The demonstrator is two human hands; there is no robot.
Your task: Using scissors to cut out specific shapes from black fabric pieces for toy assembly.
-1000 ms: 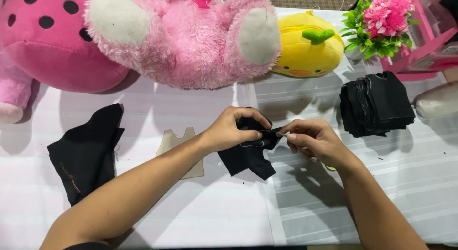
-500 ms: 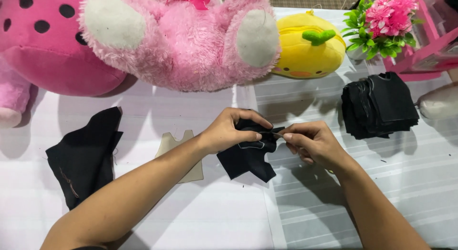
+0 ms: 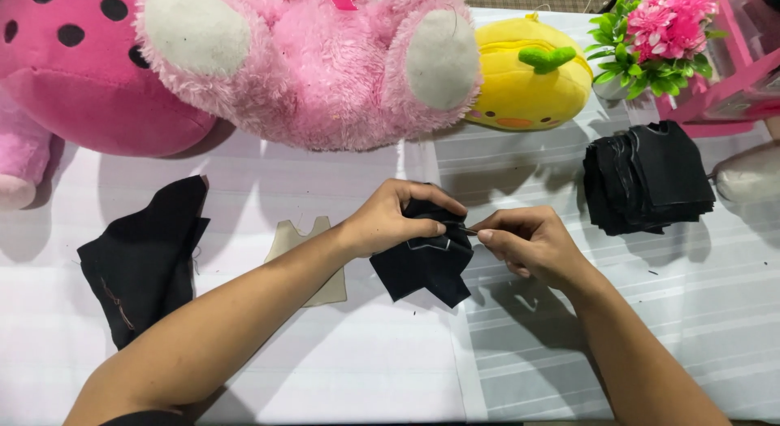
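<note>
My left hand (image 3: pixel 396 219) pinches a small black fabric piece (image 3: pixel 424 266) at the middle of the white table, and the cloth hangs below the fingers. My right hand (image 3: pixel 524 245) is pressed up to the cloth's right edge, its thumb and forefinger closed on something thin and dark, perhaps a needle or pin; it is too small to tell. A beige paper pattern (image 3: pixel 309 255) lies flat just left of my left wrist.
A stack of black cut fabric pieces (image 3: pixel 647 179) sits at the right. Another black cloth (image 3: pixel 145 258) lies at the left. Pink plush toys (image 3: pixel 309 64), a yellow plush (image 3: pixel 528 75) and a pot of pink flowers (image 3: pixel 662 32) line the far edge.
Both hands stay together on the black fabric piece, with only small finger shifts. The view has drifted slightly.
</note>
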